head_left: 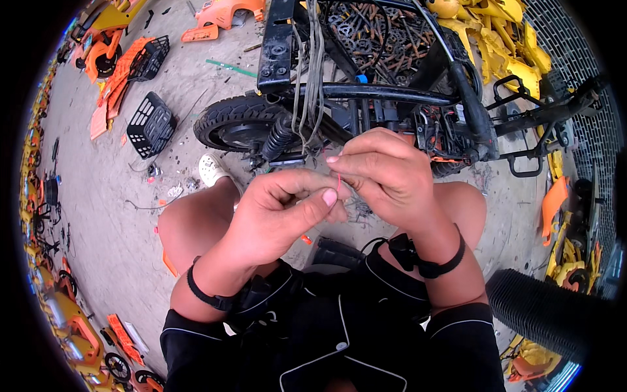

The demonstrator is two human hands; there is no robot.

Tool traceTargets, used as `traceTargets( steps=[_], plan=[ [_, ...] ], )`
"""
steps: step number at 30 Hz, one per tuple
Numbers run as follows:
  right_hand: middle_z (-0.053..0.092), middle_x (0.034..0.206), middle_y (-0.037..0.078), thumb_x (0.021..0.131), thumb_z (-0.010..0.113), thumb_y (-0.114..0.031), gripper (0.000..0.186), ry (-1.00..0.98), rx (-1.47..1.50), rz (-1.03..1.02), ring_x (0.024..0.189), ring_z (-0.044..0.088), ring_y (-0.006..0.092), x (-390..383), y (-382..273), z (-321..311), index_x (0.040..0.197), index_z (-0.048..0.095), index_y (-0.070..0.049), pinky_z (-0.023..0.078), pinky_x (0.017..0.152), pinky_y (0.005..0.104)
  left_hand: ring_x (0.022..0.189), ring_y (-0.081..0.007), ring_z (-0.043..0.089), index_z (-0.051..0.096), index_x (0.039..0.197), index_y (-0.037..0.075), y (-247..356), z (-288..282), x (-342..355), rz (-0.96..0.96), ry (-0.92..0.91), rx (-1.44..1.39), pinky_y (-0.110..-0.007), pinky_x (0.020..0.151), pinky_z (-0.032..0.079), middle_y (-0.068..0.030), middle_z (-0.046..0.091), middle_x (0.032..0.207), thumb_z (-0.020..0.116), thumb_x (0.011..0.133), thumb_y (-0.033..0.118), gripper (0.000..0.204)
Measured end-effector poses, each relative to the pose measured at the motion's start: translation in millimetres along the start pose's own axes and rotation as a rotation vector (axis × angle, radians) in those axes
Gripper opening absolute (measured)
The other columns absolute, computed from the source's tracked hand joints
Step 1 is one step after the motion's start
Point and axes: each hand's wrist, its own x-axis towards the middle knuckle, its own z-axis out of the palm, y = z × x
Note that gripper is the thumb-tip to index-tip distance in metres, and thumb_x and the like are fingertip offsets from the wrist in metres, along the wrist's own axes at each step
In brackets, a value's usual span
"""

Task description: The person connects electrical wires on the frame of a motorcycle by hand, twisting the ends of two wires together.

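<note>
My left hand [281, 212] and my right hand [388, 176] meet over my lap, both pinched on a thin red strand [339, 183], perhaps a wire, that runs upright between their fingertips. Just beyond them stands a stripped black vehicle frame [398, 95] with a rear spring, a tyre [212, 127] and exposed wiring. Several grey cables [307, 78] hang down from the frame above my fingers. The far ends of the red strand are hidden by my fingers.
A pile of rusty parts [366, 36] lies beyond the frame. Yellow panels [496, 39] heap at right, orange panels [222, 13] at back left. A black plastic basket [150, 124] lies on the concrete floor [104, 196]. A black ribbed object [535, 307] is at my right.
</note>
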Motion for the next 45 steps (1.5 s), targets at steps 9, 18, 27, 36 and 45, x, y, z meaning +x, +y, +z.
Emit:
traceTargets(
  steps=[9, 18, 27, 36, 45],
  plan=[
    [0.073, 0.092, 0.01, 0.079, 0.074, 0.009, 0.027, 0.046, 0.13, 0.231, 0.08, 0.071, 0.0237, -5, -10, 22, 0.102, 0.079, -0.004, 0.057, 0.07, 0.034, 0.088, -0.0157, 0.069, 0.074, 0.113, -0.004, -5, 3, -2, 0.103, 0.123, 0.111, -0.03, 0.083, 0.055, -0.0094, 0.074, 0.094, 0.065, 0.104, 0.007, 0.016],
    [0.072, 0.092, 0.01, 0.091, 0.078, -0.005, 0.013, -0.022, 0.314, 0.434, 0.08, 0.069, 0.0197, -8, -8, 28, 0.103, 0.076, 0.0, 0.055, 0.071, 0.0322, 0.122, -0.0243, 0.058, 0.077, 0.11, 0.003, -11, -5, 5, 0.447, 0.213, 0.512, -0.04, 0.109, 0.044, -0.0115, 0.071, 0.119, 0.072, 0.097, 0.005, 0.014],
    [0.071, 0.093, 0.009, 0.094, 0.075, -0.007, 0.014, -0.068, 0.335, 0.553, 0.084, 0.069, 0.0171, 3, -26, 4, 0.107, 0.075, 0.0, 0.055, 0.073, 0.0316, 0.108, -0.0228, 0.064, 0.075, 0.11, 0.001, -9, -6, 4, 0.412, 0.244, 0.487, -0.037, 0.097, 0.051, -0.0103, 0.073, 0.11, 0.07, 0.1, 0.005, 0.013],
    [0.07, 0.096, 0.007, 0.081, 0.082, -0.004, 0.022, 0.003, -0.301, -0.004, 0.081, 0.067, 0.0256, 6, -36, -5, 0.102, 0.077, -0.005, 0.055, 0.07, 0.034, 0.091, -0.0252, 0.065, 0.078, 0.107, 0.005, -15, -1, 8, 0.562, 0.35, 0.795, -0.036, 0.085, 0.049, -0.008, 0.072, 0.095, 0.079, 0.088, 0.005, 0.019],
    [0.068, 0.099, 0.008, 0.077, 0.082, -0.003, 0.028, 0.019, -0.405, -0.094, 0.08, 0.066, 0.0255, 0, -28, 1, 0.103, 0.074, -0.001, 0.055, 0.068, 0.0338, 0.09, -0.0276, 0.063, 0.076, 0.103, 0.001, -13, 6, 12, 0.656, 0.382, 1.039, -0.037, 0.083, 0.05, -0.01, 0.07, 0.093, 0.078, 0.086, 0.0, 0.017]
  ],
)
